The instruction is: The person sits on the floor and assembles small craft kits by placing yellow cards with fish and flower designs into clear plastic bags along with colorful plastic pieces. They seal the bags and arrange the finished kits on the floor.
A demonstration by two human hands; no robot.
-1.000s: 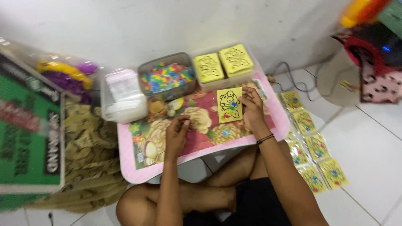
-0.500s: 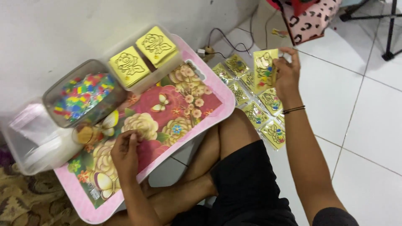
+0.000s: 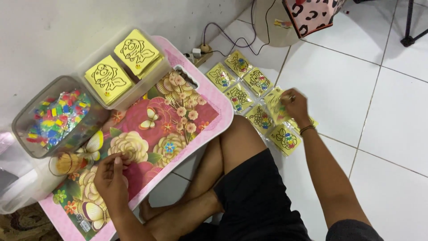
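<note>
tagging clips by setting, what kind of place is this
Most likely a home room, with craft work done sitting on the floor. A person sits cross-legged on white floor tiles at a low floral table, with a power strip by the wall and yellow craft packets laid out on the tiles.

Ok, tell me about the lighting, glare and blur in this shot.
Head view: soft, even light; faint sheen on the white floor tiles; the right hand on the clear-wrapped yellow picture cards is slightly smeared; the pink floral tray table stays sharp.
</note>
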